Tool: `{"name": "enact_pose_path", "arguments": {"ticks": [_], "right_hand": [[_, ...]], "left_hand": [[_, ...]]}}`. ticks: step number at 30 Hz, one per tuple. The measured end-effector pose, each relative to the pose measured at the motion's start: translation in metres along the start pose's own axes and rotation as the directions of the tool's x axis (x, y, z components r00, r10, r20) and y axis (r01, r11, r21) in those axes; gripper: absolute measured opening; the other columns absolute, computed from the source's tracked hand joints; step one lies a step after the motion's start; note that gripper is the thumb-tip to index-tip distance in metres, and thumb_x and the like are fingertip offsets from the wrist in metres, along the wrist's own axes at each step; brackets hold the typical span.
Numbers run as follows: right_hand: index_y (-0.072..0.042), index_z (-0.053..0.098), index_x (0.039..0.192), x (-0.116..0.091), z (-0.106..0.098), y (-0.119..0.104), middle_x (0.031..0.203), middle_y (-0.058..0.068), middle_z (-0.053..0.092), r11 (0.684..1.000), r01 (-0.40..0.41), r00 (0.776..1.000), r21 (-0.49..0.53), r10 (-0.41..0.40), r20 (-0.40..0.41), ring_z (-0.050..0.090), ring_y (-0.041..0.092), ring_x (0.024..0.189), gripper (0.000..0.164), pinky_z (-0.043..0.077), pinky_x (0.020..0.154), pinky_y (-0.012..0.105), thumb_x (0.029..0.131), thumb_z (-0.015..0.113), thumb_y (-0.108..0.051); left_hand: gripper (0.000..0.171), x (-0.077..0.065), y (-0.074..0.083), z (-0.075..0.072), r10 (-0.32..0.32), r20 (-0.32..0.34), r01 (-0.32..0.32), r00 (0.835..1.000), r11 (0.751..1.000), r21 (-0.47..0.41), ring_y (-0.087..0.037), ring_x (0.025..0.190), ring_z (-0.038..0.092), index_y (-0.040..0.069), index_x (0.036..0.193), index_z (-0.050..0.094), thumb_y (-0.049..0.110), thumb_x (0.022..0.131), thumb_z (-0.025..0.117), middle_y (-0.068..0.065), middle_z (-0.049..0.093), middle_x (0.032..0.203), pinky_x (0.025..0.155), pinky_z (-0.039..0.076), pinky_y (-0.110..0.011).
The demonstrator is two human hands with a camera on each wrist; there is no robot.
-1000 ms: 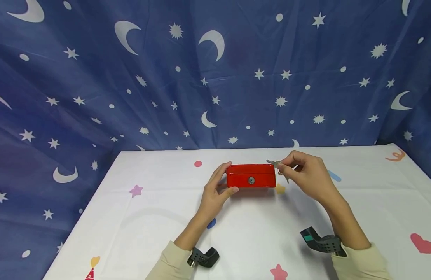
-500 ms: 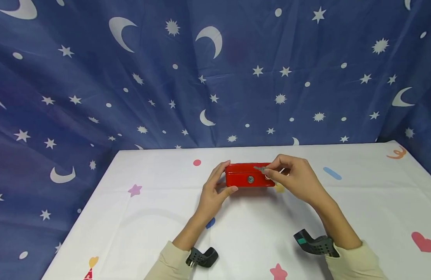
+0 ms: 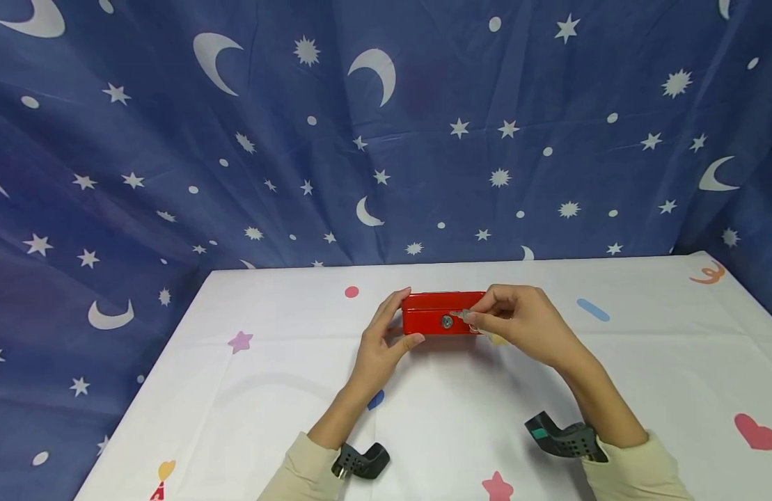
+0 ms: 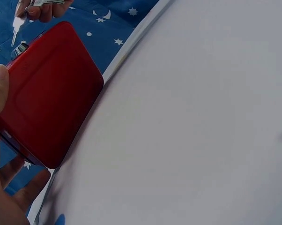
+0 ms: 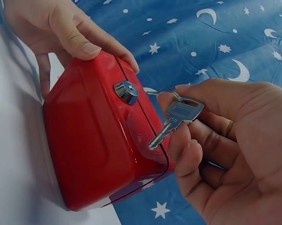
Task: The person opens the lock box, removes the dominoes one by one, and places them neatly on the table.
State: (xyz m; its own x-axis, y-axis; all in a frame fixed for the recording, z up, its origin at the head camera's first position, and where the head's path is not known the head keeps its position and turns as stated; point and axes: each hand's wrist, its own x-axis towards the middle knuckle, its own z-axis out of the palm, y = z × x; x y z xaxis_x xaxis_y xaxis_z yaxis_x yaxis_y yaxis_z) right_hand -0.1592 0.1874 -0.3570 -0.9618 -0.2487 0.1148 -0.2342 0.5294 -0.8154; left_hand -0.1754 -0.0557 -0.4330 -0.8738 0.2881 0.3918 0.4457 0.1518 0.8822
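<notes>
A small red metal cash box [image 3: 429, 323] is in the middle of the head view, a round silver lock [image 3: 447, 321] on its front. My left hand [image 3: 378, 348] grips its left end, thumb at the front and fingers behind. One broad flat red face fills much of the left wrist view. Between thumb and forefinger my right hand [image 3: 526, 320] pinches a key [image 5: 151, 92], its tip pointing at the lock from just to the right. A second silver key [image 5: 183, 110] dangles from the same ring [image 5: 177, 96] in the right wrist view.
A white tablecloth [image 3: 285, 403] printed with coloured stars, hearts and dots covers the table. Behind its far edge hangs a blue curtain [image 3: 423, 167] with moons and stars. A dark camera mount is strapped to each wrist.
My right hand has moved left with the keys, from beside the box's right end to in front of it, bringing the key tip close to the lock. My left hand keeps its grip.
</notes>
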Motion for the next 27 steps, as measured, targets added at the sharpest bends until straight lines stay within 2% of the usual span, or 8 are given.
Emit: {"name": "enact_pose_path", "arguments": {"ticks": [4,13,16,21,27], "right_hand": [[-0.018,0.071,0.081,0.000,0.001,-0.001,0.075,-0.001,0.067,1.000,0.004,1.000,-0.016,-0.003,0.013,0.061,0.028,0.068,0.008,0.049,0.056,0.030,0.083,0.076,-0.024],[-0.018,0.070,0.080,-0.001,0.003,-0.002,0.072,-0.004,0.067,1.000,0.015,0.999,-0.015,-0.014,0.029,0.062,0.022,0.064,0.008,0.050,0.058,0.031,0.082,0.077,-0.022],[-0.018,0.070,0.080,-0.001,0.005,-0.003,0.072,-0.004,0.067,1.000,0.010,1.000,-0.014,-0.010,0.023,0.062,0.018,0.063,0.008,0.051,0.059,0.032,0.082,0.077,-0.020],[-0.018,0.070,0.083,-0.001,0.007,-0.004,0.071,-0.005,0.067,1.000,0.008,1.000,0.008,-0.008,0.028,0.064,0.018,0.064,0.007,0.051,0.063,0.033,0.082,0.077,-0.020],[-0.014,0.070,0.090,0.001,0.011,-0.003,0.075,-0.002,0.070,0.996,0.024,0.999,0.085,-0.027,0.037,0.067,0.020,0.069,0.012,0.054,0.069,0.031,0.083,0.077,-0.021]], "left_hand": [[0.066,-0.001,0.013,-0.002,0.001,0.003,-0.001,1.000,1.000,0.002,-0.026,0.129,0.042,0.008,0.145,0.041,0.003,0.086,0.069,-0.010,0.039,0.146,0.093,0.048,-0.044],[0.067,-0.001,0.014,-0.002,0.003,0.009,-0.003,1.000,1.000,0.008,-0.026,0.128,0.043,0.005,0.145,0.040,0.003,0.085,0.070,-0.011,0.039,0.146,0.093,0.048,-0.045],[0.068,-0.001,0.004,0.000,-0.001,0.008,0.001,1.000,1.000,0.011,-0.027,0.129,0.042,0.006,0.146,0.039,0.003,0.085,0.070,-0.011,0.038,0.147,0.094,0.047,-0.045],[0.072,0.001,-0.020,0.002,0.002,0.000,-0.002,1.000,1.000,0.009,-0.024,0.129,0.042,0.016,0.147,0.039,0.006,0.084,0.072,-0.003,0.037,0.148,0.094,0.047,-0.042],[0.072,0.001,-0.023,0.002,0.015,-0.002,-0.015,1.000,1.000,0.009,-0.018,0.129,0.041,0.029,0.147,0.039,0.013,0.085,0.072,0.006,0.037,0.148,0.093,0.048,-0.037]]}}
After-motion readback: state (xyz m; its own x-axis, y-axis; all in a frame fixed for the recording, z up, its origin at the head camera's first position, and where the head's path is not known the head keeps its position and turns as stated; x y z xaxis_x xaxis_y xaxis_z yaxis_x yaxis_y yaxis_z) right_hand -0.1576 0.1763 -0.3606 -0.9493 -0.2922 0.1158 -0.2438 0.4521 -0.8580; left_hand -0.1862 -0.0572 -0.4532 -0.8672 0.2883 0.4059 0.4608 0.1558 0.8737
